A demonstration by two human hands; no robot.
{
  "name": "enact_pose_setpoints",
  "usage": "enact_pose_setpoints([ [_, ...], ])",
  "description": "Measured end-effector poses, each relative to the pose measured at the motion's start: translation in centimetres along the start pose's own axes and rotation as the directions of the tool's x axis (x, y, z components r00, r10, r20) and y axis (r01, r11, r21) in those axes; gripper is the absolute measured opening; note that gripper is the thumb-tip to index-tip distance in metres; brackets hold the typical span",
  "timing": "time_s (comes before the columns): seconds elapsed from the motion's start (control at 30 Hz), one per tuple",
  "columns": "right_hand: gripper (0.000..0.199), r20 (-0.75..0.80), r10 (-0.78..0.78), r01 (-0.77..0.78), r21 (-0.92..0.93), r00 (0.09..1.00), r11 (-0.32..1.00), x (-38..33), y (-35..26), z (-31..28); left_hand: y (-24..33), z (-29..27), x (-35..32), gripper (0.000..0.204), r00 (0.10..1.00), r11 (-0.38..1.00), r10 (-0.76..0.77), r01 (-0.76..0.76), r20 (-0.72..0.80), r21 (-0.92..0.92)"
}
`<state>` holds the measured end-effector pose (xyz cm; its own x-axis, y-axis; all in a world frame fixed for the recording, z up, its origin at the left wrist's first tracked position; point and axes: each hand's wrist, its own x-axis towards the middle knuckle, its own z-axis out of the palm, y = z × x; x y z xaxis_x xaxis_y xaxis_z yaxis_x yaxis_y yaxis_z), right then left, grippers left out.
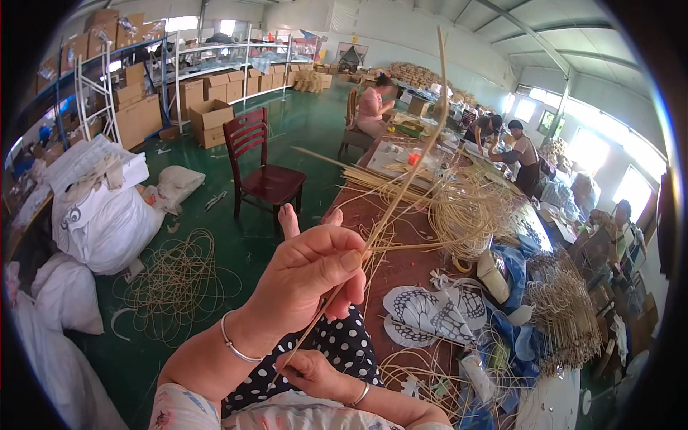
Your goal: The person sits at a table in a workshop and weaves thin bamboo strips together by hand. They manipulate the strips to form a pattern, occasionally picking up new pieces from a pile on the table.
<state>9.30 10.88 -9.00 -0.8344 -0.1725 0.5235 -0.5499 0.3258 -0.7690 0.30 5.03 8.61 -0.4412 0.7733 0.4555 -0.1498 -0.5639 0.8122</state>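
Note:
My left hand (315, 269) is raised in the middle of the view, its thumb and fingers pinched round a long, thin, pale cane strip (410, 175). The strip slants from the upper right down towards my lap. Low down, over a polka-dot garment (355, 351), my right hand (312, 373) is closed on the strip's lower part. Another pale strip (412, 248) runs rightward from behind my left fingers; whether it joins the held one I cannot tell.
A brown table (355, 209) on my right bears a cane coil (469, 218), butterfly-wing cutouts (430, 315) and a wire bundle (566, 315). Loose cane (179, 287) and white sacks (107, 222) lie left, near a wooden chair (269, 183). People (373, 111) work farther along.

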Motion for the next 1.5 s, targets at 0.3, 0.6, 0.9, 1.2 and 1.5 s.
enact_pose_setpoints([
  [0.3,0.013,-0.167,0.298,-0.136,0.619,0.94,0.774,0.0,-4.9,-8.1,0.6,1.0,-3.1,0.003,0.919,0.614,0.017,-0.321,0.394,0.721],
  [0.6,0.014,0.218,-0.462,0.191,0.702,0.86,0.686,2.4,-10.8,-10.7,0.4,2.5,-8.8,0.014,0.762,0.77,-0.278,-0.187,0.585,0.61],
  [0.9,0.011,-0.018,-0.209,0.2,0.382,0.978,0.902,2.9,-7.3,-11.2,-1.3,1.0,-7.7,0.016,0.916,0.723,-0.03,-0.256,0.399,0.642],
  [1.2,0.01,-0.223,0.001,0.082,0.361,0.975,0.929,0.4,-6.9,-6.7,-1.1,0.9,-7.3,0.017,0.942,0.221,0.223,-0.298,0.249,0.929],
  [1.5,0.018,-0.168,-0.357,0.386,0.188,0.919,0.903,0.5,-9.6,-9.7,-1.0,0.5,-7.7,0.019,0.965,0.313,0.148,-0.254,0.217,0.915],
])
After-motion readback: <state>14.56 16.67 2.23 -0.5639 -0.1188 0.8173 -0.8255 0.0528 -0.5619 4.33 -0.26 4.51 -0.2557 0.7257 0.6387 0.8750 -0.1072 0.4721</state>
